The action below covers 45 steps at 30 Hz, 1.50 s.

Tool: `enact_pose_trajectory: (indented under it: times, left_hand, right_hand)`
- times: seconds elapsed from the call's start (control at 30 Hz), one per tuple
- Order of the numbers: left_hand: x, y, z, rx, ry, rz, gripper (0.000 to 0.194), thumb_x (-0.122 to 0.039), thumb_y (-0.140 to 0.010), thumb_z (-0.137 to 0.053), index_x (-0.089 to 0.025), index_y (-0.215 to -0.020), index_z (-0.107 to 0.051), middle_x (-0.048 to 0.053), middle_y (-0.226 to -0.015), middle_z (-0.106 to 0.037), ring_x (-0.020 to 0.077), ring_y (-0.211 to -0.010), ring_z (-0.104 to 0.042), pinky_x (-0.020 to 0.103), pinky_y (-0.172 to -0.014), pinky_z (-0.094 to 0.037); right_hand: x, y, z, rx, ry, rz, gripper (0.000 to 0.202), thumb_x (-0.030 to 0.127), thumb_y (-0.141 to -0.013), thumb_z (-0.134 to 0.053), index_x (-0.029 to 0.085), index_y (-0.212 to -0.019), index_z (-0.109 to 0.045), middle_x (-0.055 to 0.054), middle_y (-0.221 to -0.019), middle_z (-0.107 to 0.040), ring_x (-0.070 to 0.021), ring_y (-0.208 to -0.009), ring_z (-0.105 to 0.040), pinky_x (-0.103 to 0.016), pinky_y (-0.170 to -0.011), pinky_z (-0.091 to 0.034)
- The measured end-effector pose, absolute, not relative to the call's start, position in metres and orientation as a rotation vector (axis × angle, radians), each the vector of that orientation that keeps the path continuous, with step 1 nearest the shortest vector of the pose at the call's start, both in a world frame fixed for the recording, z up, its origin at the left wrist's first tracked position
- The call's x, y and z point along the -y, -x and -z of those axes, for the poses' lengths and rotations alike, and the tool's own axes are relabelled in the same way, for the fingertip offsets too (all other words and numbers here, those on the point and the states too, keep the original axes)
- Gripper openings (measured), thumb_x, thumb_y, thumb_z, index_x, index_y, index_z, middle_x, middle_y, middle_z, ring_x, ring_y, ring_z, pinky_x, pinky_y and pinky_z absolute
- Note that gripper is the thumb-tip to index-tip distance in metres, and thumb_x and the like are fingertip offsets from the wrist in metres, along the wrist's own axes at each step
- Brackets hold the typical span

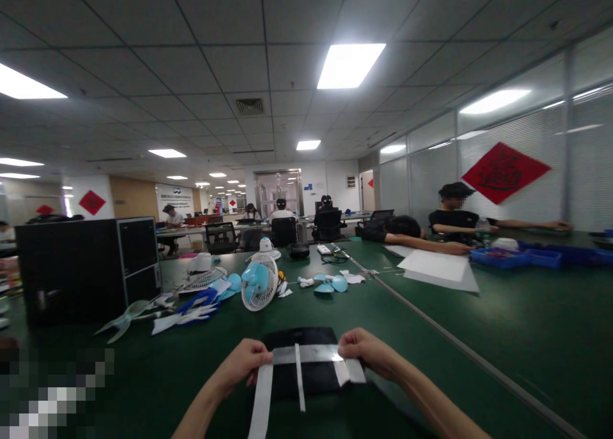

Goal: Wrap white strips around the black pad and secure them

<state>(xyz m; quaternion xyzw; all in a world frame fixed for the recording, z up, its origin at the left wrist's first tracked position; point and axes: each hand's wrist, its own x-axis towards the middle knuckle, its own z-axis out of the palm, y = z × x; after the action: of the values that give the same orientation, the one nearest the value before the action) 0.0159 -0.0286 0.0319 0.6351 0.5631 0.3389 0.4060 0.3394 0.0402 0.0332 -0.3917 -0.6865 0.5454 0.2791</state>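
Shiny strip [318,353] spans black object [317,378]

The left hand [249,357] and right hand [361,348] pinch its 2 ends, so it lies between them, crossing the flat object on the green table [383,318]. Beyond is a white fan [258,282].

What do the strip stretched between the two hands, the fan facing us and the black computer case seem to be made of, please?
Strip: probably plastic film, glossy, since it shines near the right hand.
Fan: likely smooth plastic, given evenly coloured blue blades and white grille.
Computer case: perhaps dull painted metal, judging by flat dark panels; possibly plastic.
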Motion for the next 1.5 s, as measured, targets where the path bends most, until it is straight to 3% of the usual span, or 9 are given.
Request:
enact_pose_trajectory:
  times: [0.17, 0.33, 0.97, 1.2, 1.33, 1.5]
  left_hand:
    - [0.023, -0.017, -0.024, -1.620, -1.740, -0.652, 0.047, -0.062, -0.063, -0.063, -0.015, -0.065, -0.061, -0.005, -0.050, -0.049, 0.0096, -0.045, -0.042, 0.024, -0.047, -0.028]
    - [0.021, -0.018, -0.021, -1.687, -1.805, -0.660, 0.036, -0.050, -0.067, -0.063, -0.014, -0.066, -0.066, -0.002, -0.061, -0.057, 0.0130, -0.060, -0.050, 0.024, -0.056, -0.031]
    - [0.030, -0.025, -0.026, -1.813, -1.951, -0.575, 0.024, -0.037, -0.078, -0.056, -0.016, -0.077, -0.067, 0.004, -0.080, -0.068, 0.0188, -0.073, -0.060, 0.026, -0.060, -0.035]
    - [0.036, -0.031, -0.032, -1.834, -2.126, -0.564, 0.015, -0.029, -0.078, -0.057, -0.019, -0.085, -0.065, 0.003, -0.088, -0.065, 0.0176, -0.079, -0.057, 0.026, -0.067, -0.039]
    - [0.043, -0.043, -0.035, -1.548, -2.311, -0.607, 0.040, -0.012, -0.082, -0.043, -0.027, -0.113, -0.064, 0.003, -0.110, -0.058, 0.0177, -0.098, -0.052, 0.029, -0.085, -0.040]
    - [0.048, -0.052, -0.036, -1.479, -2.385, -0.461, 0.054, -0.009, -0.086, -0.034, -0.035, -0.125, -0.060, 0.004, -0.114, -0.053, 0.0193, -0.099, -0.049, 0.032, -0.085, -0.039]
  right_hand:
    - [-0.045, -0.335, -0.021, 2.066, 1.260, -1.149, 0.010, 0.021, -0.067, -0.063, 0.013, -0.070, -0.067, 0.002, -0.061, -0.058, -0.0101, -0.055, -0.048, -0.021, -0.051, -0.033]
    - [-0.050, -0.330, -0.014, 2.094, 1.271, -1.020, 0.011, 0.016, -0.067, -0.064, 0.013, -0.075, -0.070, 0.001, -0.065, -0.063, -0.0129, -0.063, -0.054, -0.022, -0.056, -0.037]
    - [-0.036, -0.325, -0.023, 2.213, 1.338, -0.620, 0.013, 0.016, -0.072, -0.066, 0.014, -0.084, -0.071, -0.004, -0.082, -0.069, -0.0160, -0.073, -0.060, -0.023, -0.060, -0.039]
    - [-0.037, -0.325, -0.019, 2.213, 1.372, -0.567, 0.014, 0.018, -0.069, -0.067, 0.016, -0.083, -0.070, -0.004, -0.083, -0.069, -0.0162, -0.074, -0.060, -0.022, -0.058, -0.038]
    - [-0.037, -0.325, -0.017, 2.210, 1.371, -0.565, 0.013, 0.021, -0.070, -0.068, 0.017, -0.083, -0.070, -0.004, -0.083, -0.069, -0.0165, -0.074, -0.060, -0.023, -0.059, -0.038]
    - [-0.038, -0.325, -0.018, 2.229, 1.378, -0.575, 0.014, 0.023, -0.072, -0.070, 0.017, -0.084, -0.070, -0.003, -0.082, -0.069, -0.0173, -0.075, -0.061, -0.023, -0.061, -0.039]
